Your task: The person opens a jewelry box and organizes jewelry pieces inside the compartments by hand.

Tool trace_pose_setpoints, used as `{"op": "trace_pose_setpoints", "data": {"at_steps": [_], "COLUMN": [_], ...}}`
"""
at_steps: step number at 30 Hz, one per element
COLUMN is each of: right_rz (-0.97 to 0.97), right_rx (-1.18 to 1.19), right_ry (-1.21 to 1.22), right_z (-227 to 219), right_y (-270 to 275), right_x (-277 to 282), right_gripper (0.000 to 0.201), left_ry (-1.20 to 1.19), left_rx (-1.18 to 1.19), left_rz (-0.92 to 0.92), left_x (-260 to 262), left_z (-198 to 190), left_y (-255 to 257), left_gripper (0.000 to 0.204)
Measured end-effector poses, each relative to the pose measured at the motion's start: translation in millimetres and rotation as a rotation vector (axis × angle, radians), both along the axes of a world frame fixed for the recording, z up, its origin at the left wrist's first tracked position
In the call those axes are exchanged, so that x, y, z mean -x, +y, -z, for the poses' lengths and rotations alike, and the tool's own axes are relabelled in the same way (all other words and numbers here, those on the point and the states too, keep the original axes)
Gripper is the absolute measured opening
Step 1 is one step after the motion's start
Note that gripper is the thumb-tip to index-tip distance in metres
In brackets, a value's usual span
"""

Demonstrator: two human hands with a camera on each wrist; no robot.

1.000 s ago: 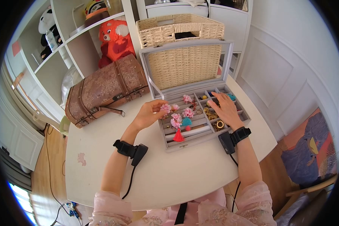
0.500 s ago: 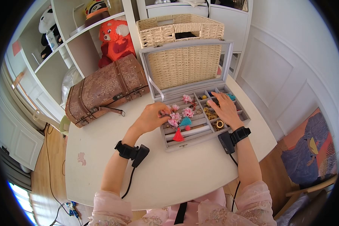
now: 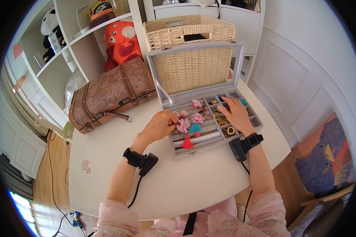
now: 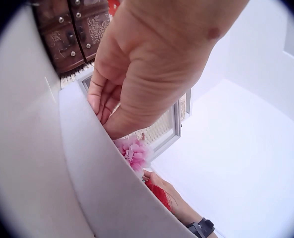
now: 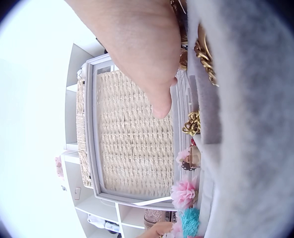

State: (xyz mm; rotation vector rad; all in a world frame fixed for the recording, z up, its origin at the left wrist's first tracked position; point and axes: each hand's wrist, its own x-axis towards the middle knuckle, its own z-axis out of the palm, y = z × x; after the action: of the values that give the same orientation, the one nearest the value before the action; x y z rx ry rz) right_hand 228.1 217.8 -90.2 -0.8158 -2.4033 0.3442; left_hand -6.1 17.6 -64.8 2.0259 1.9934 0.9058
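Flower set down in the tray

My left hand (image 3: 159,125) has lowered its pink flower (image 3: 182,128) into the jewellery box (image 3: 209,122), fingers pinching it; right hand (image 3: 236,114) rests spread.

White round-edged table (image 3: 194,185) fills the centre of the frame; a pale pink stain (image 3: 85,166) lies on its lower left part. White open shelving unit (image 3: 69,51) stands at upper left, holding a red plush toy (image 3: 121,39) and a black-and-white plush toy (image 3: 49,29). White panelled wall (image 3: 304,67) occupies the right side. Wooden floor (image 3: 47,185) shows at lower left, with cables (image 3: 69,217) lying on it. Colourful patterned cloth (image 3: 328,158) and part of a wooden chair (image 3: 324,197) sit at lower right. Bright daylight, even, with a window glow at lower left edge.
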Motion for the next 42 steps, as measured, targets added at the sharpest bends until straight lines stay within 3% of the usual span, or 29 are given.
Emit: {"op": "trace_pose_setpoints", "data": {"at_steps": [10, 31, 39, 42], "right_rz": [-0.006, 0.004, -0.005, -0.006], "right_rx": [0.012, 0.024, 0.028, 0.024], "right_ry": [0.004, 0.004, 0.006, 0.005], "right_z": [-2, -2, -2, -2], "right_y": [-1, -2, -1, -1], "right_x": [0, 0, -1, -1], "right_gripper": [0.058, 0.058, 0.059, 0.059], "left_ry": [-0.093, -0.013, 0.084, 0.025], "left_rx": [-0.048, 0.004, -0.117, -0.010], "left_rz": [-0.041, -0.026, -0.018, -0.048], "left_x": [-8, -2, -5, -6], "left_z": [-4, 1, 4, -1], "left_y": [1, 0, 1, -1], "left_gripper": [0.012, 0.019, 0.024, 0.027]}}
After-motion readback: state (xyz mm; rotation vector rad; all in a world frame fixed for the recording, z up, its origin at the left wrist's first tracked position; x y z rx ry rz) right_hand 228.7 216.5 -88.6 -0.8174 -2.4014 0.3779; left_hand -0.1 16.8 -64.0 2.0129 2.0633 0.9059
